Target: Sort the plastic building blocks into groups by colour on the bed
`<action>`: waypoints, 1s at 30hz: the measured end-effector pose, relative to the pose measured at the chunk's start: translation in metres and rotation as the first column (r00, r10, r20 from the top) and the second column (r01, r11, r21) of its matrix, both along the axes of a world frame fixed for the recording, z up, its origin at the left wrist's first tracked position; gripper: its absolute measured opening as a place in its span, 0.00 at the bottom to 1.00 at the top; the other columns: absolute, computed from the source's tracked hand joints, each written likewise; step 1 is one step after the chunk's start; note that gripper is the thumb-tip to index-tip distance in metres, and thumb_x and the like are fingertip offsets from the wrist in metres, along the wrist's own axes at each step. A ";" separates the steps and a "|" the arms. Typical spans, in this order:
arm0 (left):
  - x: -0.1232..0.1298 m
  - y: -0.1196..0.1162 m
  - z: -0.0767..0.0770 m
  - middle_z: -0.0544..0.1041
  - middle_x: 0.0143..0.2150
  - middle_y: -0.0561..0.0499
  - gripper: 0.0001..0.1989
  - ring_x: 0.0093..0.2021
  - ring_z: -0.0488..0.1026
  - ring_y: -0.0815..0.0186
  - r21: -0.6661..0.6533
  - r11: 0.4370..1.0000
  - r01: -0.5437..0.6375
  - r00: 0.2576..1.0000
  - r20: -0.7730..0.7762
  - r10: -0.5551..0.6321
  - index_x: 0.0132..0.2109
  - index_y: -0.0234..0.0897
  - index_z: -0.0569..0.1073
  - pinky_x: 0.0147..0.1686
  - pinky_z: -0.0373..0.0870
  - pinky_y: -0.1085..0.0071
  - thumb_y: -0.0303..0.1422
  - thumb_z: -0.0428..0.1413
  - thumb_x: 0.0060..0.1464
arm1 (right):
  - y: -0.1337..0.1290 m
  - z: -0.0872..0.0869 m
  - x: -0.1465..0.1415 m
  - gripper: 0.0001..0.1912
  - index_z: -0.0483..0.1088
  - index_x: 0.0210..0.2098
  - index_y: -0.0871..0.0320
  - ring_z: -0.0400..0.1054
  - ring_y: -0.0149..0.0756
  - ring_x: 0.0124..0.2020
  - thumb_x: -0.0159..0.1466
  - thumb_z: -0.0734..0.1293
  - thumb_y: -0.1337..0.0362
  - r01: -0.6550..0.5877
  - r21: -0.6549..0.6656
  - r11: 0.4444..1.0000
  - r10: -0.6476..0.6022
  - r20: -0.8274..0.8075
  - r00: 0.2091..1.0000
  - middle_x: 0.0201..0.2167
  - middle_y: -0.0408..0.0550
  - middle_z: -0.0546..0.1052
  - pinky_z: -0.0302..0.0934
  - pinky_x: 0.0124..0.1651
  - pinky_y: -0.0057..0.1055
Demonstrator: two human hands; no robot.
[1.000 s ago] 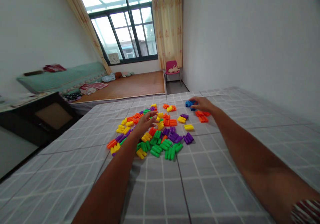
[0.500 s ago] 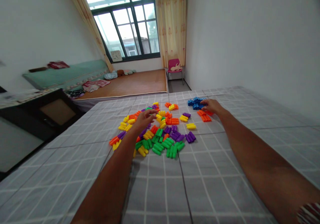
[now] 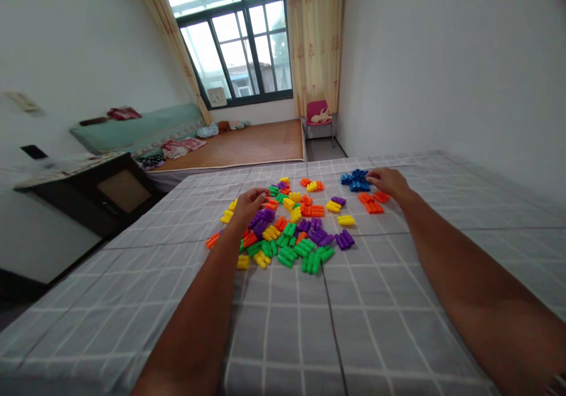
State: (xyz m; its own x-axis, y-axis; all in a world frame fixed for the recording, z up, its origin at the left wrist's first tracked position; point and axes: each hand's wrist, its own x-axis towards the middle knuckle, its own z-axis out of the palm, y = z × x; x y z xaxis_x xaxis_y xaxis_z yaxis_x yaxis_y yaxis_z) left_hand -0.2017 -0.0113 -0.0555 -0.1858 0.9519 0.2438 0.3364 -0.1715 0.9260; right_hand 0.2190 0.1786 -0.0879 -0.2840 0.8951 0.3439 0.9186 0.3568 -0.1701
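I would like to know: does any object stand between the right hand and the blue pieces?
Nothing visible does. The right hand is at the right edge of the blue pieces; whether it touches them is unclear. The orange pieces lie nearer the viewer, not in between.

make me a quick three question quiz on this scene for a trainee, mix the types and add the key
1. Which of these colours lies nearest the right hand?
A) green
B) blue
C) purple

2. True or false: the left hand is at the same cluster of plastic pieces as the other hand.

3. Fill in the blank: the grey cloth has a pattern of pale lines that form a ____.

Key
1. B: the blue pieces are right by it.
2. False: it is over the mixed-colour spread.
3. Grid.
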 end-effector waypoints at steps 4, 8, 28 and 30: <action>0.026 0.003 -0.012 0.79 0.40 0.46 0.16 0.40 0.75 0.61 -0.027 0.982 0.185 0.914 -0.362 -0.183 0.43 0.35 0.77 0.41 0.73 0.63 0.41 0.54 0.54 | -0.007 0.027 -0.007 0.18 0.77 0.42 0.56 0.72 0.39 0.38 0.64 0.60 0.55 -0.075 -0.072 0.995 0.079 0.062 0.995 0.40 0.49 0.80 0.58 0.35 0.29; 0.058 0.000 -0.016 0.78 0.48 0.46 0.12 0.50 0.73 0.59 -0.002 0.913 0.409 0.688 -0.657 -0.310 0.45 0.38 0.77 0.53 0.67 0.61 0.35 0.52 0.58 | -0.010 0.042 -0.005 0.15 0.78 0.39 0.55 0.73 0.37 0.36 0.63 0.61 0.58 -0.171 -0.306 0.937 0.226 0.154 0.962 0.36 0.48 0.81 0.60 0.34 0.28; 0.122 -0.045 -0.020 0.76 0.49 0.47 0.13 0.51 0.70 0.61 0.036 0.802 0.596 0.483 -0.814 -0.322 0.48 0.40 0.76 0.54 0.66 0.62 0.30 0.48 0.62 | -0.020 0.012 0.016 0.17 0.76 0.47 0.56 0.72 0.40 0.46 0.63 0.61 0.60 0.006 -0.203 0.979 0.030 0.173 0.985 0.47 0.50 0.79 0.62 0.46 0.30; 0.121 -0.048 -0.024 0.77 0.49 0.46 0.14 0.50 0.71 0.62 0.041 0.815 0.578 0.508 -0.799 -0.321 0.49 0.39 0.75 0.54 0.66 0.61 0.30 0.47 0.63 | -0.007 0.016 0.012 0.17 0.75 0.48 0.55 0.72 0.38 0.46 0.64 0.60 0.61 0.020 -0.127 0.992 -0.001 0.142 0.990 0.47 0.48 0.78 0.62 0.47 0.30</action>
